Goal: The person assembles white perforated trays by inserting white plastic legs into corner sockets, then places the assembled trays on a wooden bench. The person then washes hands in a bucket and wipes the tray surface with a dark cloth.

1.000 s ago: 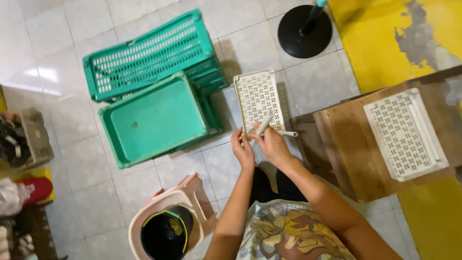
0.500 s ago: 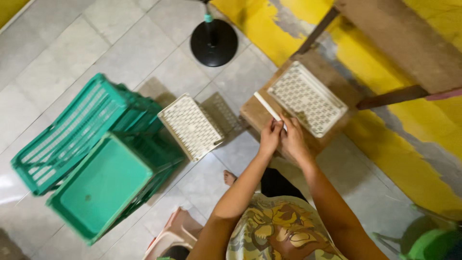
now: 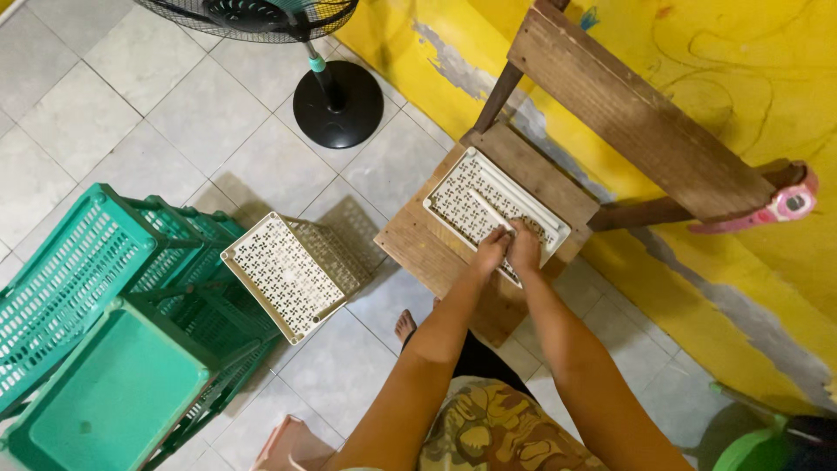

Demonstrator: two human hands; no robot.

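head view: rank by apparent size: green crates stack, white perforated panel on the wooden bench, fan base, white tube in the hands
1. green crates stack, cut off by the frame edge
2. white perforated panel on the wooden bench
3. fan base, slightly smaller than the panel
4. white tube, gripped at its near end by both hands, left hand and right hand

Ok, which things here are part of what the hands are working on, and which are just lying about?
In hand:
left hand
right hand
white tube, gripped by both hands
white perforated panel under the tube
wooden bench bearing the panel

Lying about:
second perforated panel on the floor
green crates
standing fan
pink object on the wooden rail
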